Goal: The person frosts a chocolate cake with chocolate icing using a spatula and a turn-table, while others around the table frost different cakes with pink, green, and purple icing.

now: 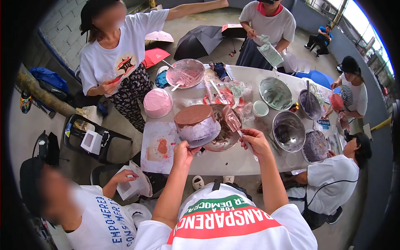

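Observation:
My left hand (pixel 183 153) grips the near edge of the base under a round cake (pixel 195 118), holding it up and slightly tilted over the table. The cake has brown frosting on top and around its upper side, and pale lavender below. My right hand (pixel 255 142) is closed round the handle of a spatula (pixel 232 119), whose blade is smeared with brownish-pink frosting. That blade is just right of the cake, over a metal bowl (pixel 224 146) smeared with brown frosting. The cake hides part of this bowl.
A pink cake (pixel 158 103) and a bowl of pink frosting (pixel 186 71) are at the far left of the table (pixel 200 163). Metal bowls with green (pixel 276 93) and purple (pixel 288 131) frosting are at the right, near a purple cake (pixel 316 146). Several people surround the table.

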`<state>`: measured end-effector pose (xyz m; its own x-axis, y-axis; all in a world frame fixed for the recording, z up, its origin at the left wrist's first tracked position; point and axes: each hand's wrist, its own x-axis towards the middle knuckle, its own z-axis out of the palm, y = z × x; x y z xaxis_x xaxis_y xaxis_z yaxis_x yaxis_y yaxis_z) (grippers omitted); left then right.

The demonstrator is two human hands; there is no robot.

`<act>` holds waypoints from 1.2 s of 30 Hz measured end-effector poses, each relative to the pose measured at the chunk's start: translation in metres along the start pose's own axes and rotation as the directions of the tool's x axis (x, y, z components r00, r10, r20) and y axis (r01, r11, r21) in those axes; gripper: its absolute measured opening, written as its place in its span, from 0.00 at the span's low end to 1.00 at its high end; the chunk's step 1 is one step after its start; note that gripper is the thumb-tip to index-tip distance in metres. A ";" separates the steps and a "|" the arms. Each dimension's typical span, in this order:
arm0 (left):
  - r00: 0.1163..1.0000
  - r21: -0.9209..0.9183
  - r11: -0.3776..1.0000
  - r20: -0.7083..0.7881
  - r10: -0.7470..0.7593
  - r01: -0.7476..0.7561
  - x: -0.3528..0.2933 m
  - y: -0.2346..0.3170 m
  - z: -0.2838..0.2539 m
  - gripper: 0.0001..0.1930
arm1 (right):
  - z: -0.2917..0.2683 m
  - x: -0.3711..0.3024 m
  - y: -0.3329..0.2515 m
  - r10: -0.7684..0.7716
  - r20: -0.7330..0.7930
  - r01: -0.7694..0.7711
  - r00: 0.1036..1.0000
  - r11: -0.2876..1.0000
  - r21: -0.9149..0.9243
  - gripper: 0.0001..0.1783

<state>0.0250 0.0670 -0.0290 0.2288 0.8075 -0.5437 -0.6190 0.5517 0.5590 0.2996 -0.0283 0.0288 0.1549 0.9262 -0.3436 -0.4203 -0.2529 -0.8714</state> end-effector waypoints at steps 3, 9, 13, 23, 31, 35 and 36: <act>0.999 -0.026 0.998 0.013 -0.049 0.049 -0.001 -0.003 0.019 0.11 | 0.022 -0.013 -0.030 -0.091 -0.022 0.082 0.996 0.958 -0.277 0.12; 0.997 0.016 0.998 0.057 -0.055 0.054 -0.005 -0.001 0.033 0.14 | 0.052 -0.028 -0.049 -0.628 0.319 0.501 0.710 0.132 -0.855 0.18; 0.994 0.044 0.999 0.111 -0.021 0.017 -0.016 0.004 0.045 0.17 | 0.061 -0.043 -0.063 -0.656 0.352 0.470 0.668 0.005 -0.883 0.19; 0.985 0.093 0.995 0.167 -0.043 0.028 -0.026 0.013 0.057 0.16 | 0.053 -0.054 -0.070 -0.718 0.403 0.494 0.567 -0.095 -0.864 0.21; 0.984 0.065 0.996 0.160 -0.076 0.067 -0.029 0.010 0.067 0.16 | 0.035 -0.054 -0.070 -0.749 0.378 0.485 0.544 -0.087 -0.870 0.21; 0.982 0.026 0.999 0.187 -0.039 0.035 -0.031 0.006 0.076 0.15 | 0.027 -0.055 -0.073 -0.764 0.367 0.491 0.530 -0.076 -0.868 0.20; 0.982 0.031 0.999 0.187 -0.039 0.034 -0.030 0.005 0.076 0.15 | 0.025 -0.055 -0.074 -0.777 0.347 0.490 0.526 -0.057 -0.870 0.20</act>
<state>0.0725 0.0613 0.0380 0.3893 0.8098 -0.4388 -0.5875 0.5853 0.5588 0.2993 -0.0539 0.1211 0.0978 0.7803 0.6177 0.8775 0.2252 -0.4235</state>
